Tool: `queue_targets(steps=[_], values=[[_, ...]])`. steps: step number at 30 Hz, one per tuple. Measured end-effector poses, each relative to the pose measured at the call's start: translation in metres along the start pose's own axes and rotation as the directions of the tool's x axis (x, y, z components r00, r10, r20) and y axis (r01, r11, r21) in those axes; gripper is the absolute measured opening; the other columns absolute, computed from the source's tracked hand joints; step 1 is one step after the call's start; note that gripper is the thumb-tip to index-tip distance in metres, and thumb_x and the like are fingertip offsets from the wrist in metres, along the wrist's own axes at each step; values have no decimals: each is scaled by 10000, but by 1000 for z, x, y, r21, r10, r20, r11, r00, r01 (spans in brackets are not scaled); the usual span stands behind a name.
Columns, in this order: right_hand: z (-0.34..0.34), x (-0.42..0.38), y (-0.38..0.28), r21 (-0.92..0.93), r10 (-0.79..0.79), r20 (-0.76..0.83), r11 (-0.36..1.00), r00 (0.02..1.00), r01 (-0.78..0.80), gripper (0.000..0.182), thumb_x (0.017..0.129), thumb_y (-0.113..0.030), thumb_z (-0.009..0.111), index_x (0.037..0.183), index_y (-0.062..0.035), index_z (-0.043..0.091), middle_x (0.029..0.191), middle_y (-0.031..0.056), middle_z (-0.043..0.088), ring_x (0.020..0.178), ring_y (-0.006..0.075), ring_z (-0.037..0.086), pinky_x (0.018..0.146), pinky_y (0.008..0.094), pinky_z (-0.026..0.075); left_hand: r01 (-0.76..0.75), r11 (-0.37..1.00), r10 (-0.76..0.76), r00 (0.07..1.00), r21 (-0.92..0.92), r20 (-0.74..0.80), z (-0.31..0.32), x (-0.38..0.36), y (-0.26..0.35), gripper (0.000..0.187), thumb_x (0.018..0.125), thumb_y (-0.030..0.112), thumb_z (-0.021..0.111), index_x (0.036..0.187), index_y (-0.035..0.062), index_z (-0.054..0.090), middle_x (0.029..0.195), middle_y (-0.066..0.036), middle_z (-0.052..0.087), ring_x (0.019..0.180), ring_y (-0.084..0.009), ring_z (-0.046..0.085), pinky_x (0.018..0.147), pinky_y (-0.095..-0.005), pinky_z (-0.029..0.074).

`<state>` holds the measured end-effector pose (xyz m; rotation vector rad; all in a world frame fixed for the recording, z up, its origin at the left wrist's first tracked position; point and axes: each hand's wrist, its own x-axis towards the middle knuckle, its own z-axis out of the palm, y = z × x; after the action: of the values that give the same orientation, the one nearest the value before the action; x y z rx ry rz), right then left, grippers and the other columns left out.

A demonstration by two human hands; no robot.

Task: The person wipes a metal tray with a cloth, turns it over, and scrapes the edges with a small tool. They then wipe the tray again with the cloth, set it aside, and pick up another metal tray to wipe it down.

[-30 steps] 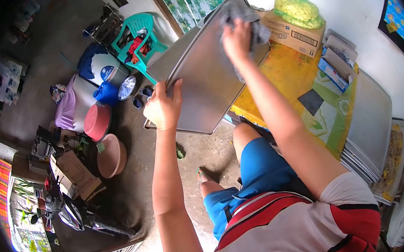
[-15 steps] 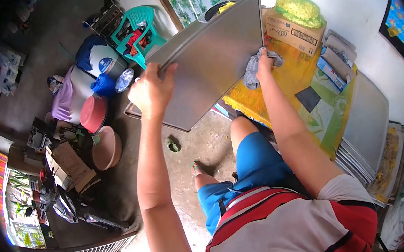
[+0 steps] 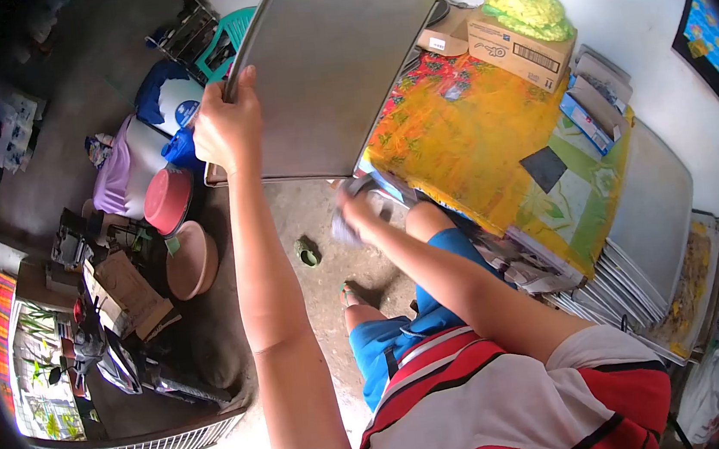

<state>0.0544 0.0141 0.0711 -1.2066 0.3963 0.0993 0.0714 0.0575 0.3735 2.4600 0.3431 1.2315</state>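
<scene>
Tray [image 3: 335, 62], flat dull grey metal, tilted up in left hand [image 3: 228, 131]

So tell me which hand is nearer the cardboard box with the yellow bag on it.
Right. The right hand sits below the table edge, nearer the cardboard box; the left hand grips the metal tray, farther away.

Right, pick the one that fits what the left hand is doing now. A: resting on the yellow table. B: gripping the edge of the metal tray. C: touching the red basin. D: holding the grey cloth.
B: the left hand is closed on the left edge of the raised tray, while the cloth is in the right hand lower down.
</scene>
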Motion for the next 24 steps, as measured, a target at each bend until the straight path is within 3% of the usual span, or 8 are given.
queue_targets(steps=[2, 5, 8, 9, 13, 15, 20, 24], values=[[2, -16, 39, -236, 127, 384, 971, 915, -35, 432, 855, -287, 655, 1184, -15, 586, 1059, 172, 675, 977, 243, 638, 839, 398, 487, -6, 999, 7, 999, 44, -37, 17, -3, -8, 504, 764, 648, 665, 827, 149, 702, 726, -116, 702, 736, -360, 685, 648, -456, 513], [-11, -38, 45, -293, -12, 448, 943, 894, 159, 366, 860, -296, 657, 1122, -44, 620, 954, 139, 701, 862, 199, 660, 745, 364, 506, -26, 996, 31, 998, 87, -62, 17, -1, -16, 488, 768, 651, 654, 842, 172, 702, 714, -121, 698, 723, -369, 683, 631, -463, 511], [-45, -27, 58, -303, -3, 438, 941, 899, 151, 356, 855, -300, 664, 1094, -41, 621, 953, 128, 702, 855, 187, 659, 730, 362, 506, -191, 970, 211, 969, 154, -131, 22, 13, -33, 464, 767, 650, 646, 833, 192, 680, 692, -99, 690, 661, -363, 669, 585, -462, 498], [-58, -16, 69, -400, 156, 392, 916, 907, 15, 376, 851, -307, 668, 1107, -36, 619, 987, 134, 702, 889, 201, 661, 762, 356, 506, -247, 947, 279, 949, 206, -146, 24, 19, -36, 456, 778, 639, 640, 811, 185, 670, 679, -85, 685, 638, -345, 667, 576, -447, 494], [-101, 3, 128, -285, 277, 339, 941, 899, -182, 268, 857, -266, 687, 1014, -53, 644, 864, 21, 650, 743, 115, 563, 614, 298, 437, -526, 769, 610, 773, 363, -175, 47, 41, -45, 384, 821, 550, 642, 769, 171, 612, 653, -36, 665, 565, -270, 646, 546, -398, 464], [-100, 18, 148, -460, 310, 314, 876, 897, -142, 279, 866, -267, 681, 1000, -25, 639, 863, 38, 654, 740, 121, 578, 630, 308, 462, -620, 670, 717, 683, 409, -140, 60, 45, -45, 329, 825, 496, 658, 771, 179, 583, 638, -2, 646, 534, -228, 630, 528, -375, 442], [-100, 13, 122, -369, 322, 495, 919, 807, -140, 256, 894, -256, 661, 1015, -30, 647, 863, 34, 663, 747, 122, 600, 645, 299, 481, -702, 567, 809, 572, 431, -134, 91, 31, -52, 340, 791, 450, 704, 727, 185, 500, 592, 49, 551, 542, -148, 600, 534, -356, 384], [-95, 12, 106, -413, 424, 496, 883, 758, -223, 274, 899, -279, 654, 1019, -33, 659, 868, 33, 668, 742, 126, 598, 648, 310, 480, -698, 593, 755, 655, 401, 23, 103, -15, -60, 237, 804, 364, 691, 753, 199, 530, 647, 47, 577, 578, -148, 620, 525, -334, 441]])
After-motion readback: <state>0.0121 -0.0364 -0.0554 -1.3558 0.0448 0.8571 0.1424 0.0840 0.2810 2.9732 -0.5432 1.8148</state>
